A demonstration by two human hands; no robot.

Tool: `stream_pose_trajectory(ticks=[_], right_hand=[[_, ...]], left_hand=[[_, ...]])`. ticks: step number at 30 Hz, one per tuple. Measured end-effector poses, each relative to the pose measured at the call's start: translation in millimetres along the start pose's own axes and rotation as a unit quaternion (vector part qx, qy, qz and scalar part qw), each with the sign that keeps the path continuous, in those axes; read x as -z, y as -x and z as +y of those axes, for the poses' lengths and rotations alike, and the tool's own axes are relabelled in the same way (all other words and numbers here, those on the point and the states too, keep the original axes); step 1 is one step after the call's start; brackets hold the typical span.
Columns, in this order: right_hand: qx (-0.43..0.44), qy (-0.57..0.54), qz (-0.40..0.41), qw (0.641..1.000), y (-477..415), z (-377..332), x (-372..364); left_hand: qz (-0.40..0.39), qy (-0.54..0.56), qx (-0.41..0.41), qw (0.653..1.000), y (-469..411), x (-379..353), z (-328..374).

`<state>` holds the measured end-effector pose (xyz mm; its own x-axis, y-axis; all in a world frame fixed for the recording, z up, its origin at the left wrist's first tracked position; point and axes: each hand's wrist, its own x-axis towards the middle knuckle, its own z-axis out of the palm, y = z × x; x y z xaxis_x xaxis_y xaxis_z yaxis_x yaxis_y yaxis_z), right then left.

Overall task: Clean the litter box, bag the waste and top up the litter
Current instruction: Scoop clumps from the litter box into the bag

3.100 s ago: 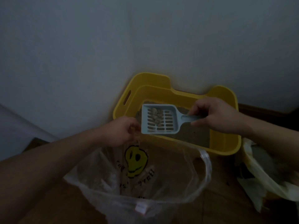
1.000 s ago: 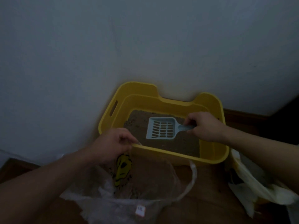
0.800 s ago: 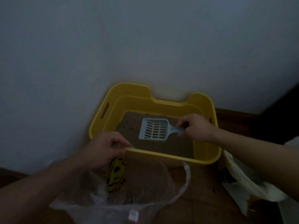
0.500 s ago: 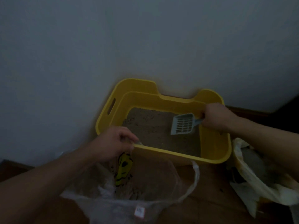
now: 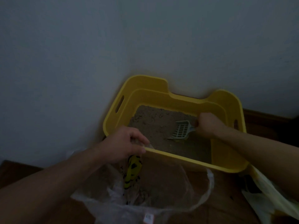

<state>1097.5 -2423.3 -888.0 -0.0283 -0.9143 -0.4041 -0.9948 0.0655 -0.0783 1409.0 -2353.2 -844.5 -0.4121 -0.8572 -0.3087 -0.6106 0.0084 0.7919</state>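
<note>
Right grip [image 5: 207,126] is a closed fist round the handle of the scoop [image 5: 182,130], which tilts with its front edge dug into the litter [image 5: 153,122] toward the right side of the yellow box [image 5: 226,113]. Left grip [image 5: 123,146] pinches the rim of the clear bag [image 5: 178,199] at the box's near-left corner, holding its mouth open on the floor [image 5: 223,188] just in front. I see three risks. A steep or hasty dig could flick litter over the low near wall, or break a clump so that bits drop through the slots. If the pinch slackens, the thin bag could sag shut and the next load land on the floor. Dim light makes clumps hard to spot.
</note>
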Motion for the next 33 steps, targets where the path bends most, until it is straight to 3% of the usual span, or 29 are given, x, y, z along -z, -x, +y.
stream_pose_trajectory(ticks=[16, 33], right_hand=[[0.088, -0.128, 0.017, 0.988, -37.7, -114.1, -42.0], [0.102, -0.218, 0.013, 0.97, -51.1, -96.7, -54.7]], left_hand=[[0.003, -0.01, -0.008, 1.0, 1.0, -4.5, -8.7], [0.017, -0.037, -0.003, 0.999, 5.7, -8.2, -1.7]])
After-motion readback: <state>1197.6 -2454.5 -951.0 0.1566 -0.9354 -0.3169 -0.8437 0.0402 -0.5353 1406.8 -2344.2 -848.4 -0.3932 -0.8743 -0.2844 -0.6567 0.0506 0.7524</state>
